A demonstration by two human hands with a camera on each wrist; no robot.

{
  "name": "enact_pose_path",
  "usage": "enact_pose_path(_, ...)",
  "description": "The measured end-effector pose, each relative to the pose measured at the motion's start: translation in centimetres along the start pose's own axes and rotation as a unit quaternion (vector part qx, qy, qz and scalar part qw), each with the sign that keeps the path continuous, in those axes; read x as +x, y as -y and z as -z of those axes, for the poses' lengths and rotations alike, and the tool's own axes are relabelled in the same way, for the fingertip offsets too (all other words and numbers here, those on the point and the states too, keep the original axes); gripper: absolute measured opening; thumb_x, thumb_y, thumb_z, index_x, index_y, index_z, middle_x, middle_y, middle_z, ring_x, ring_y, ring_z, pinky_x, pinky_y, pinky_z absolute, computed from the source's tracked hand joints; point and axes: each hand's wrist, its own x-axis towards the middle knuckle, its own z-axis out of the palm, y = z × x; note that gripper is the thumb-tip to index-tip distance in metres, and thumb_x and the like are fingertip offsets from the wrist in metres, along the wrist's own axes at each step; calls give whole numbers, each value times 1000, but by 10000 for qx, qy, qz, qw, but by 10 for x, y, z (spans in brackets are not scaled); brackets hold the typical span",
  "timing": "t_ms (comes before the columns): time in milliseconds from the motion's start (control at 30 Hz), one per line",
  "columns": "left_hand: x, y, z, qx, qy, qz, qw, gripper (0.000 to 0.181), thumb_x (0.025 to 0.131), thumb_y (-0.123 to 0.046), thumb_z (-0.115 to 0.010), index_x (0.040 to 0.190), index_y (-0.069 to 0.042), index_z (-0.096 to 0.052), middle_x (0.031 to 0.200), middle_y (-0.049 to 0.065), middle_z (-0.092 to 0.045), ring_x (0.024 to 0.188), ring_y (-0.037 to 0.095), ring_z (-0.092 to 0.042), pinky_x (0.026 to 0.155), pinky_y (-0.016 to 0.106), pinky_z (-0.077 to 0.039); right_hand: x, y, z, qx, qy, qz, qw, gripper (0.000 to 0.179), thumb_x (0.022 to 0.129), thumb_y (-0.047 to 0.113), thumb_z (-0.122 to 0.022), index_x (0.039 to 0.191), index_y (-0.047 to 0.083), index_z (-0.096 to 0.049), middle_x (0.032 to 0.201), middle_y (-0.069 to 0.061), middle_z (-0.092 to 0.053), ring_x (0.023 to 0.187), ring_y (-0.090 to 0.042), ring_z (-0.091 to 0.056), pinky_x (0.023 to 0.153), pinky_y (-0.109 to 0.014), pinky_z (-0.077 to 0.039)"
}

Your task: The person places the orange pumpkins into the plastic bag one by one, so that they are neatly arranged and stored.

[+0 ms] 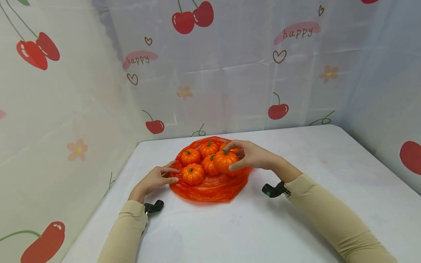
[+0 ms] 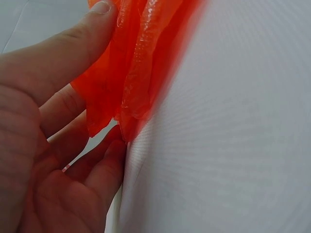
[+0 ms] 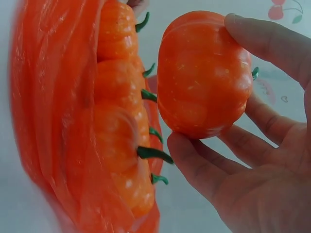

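A red plastic bag lies opened out on the table, with several small orange pumpkins with green stems in it. My right hand holds one pumpkin between thumb and fingers, just above the others. In the right wrist view it is apart from the pumpkins in the bag. At the bag's left edge, my left hand holds the thin plastic, thumb on one side and fingers on the other. The tips of some left fingers are hidden behind the plastic.
The white table stretches toward me and to the right of the bag. Behind it hangs a white curtain printed with cherries, and similar cloth hangs at both sides. Each wrist wears a black camera mount.
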Motion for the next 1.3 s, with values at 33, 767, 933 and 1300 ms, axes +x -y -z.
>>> enact_pose_path(33, 0, 0, 0, 14, -4, -3, 10000, 44, 86, -43, -82, 126, -24, -75, 169, 3, -32, 160, 36, -20, 126, 58, -26, 1, 1, -3, -18, 26, 36, 10000, 53, 82, 25, -87, 128, 23, -61, 142, -1, -54, 134, -32, -56, 108, -46, -53)
enact_pose_path(767, 1, 1, 1, 90, -56, -9, 9999, 47, 86, -44, -82, 126, -21, -75, 169, 5, -33, 159, 37, -23, 126, 55, -27, 12, -2, -43, -828, 27, -28, 9966, 52, 79, 35, -90, 123, 27, -63, 135, 4, -61, 127, -21, -54, 104, -42, -54)
enact_pose_path(933, 0, 1, 1, 67, -43, -73, 9999, 45, 86, -43, -82, 126, -22, -75, 169, 4, -33, 159, 36, -21, 127, 57, -25, 13, -1, -49, -1130, -132, 42, 9935, 49, 79, 33, -90, 120, 28, -63, 129, 5, -63, 122, -20, -56, 104, -41, -54)
enact_pose_path(1300, 0, 1, 1, 84, -50, -23, 9999, 46, 87, -42, -82, 126, -21, -75, 169, 4, -33, 159, 37, -23, 127, 55, -27, 12, 0, -64, -1819, -120, 21, 9832, 51, 80, 33, -89, 124, 27, -62, 126, 5, -63, 121, -19, -57, 107, -44, -52)
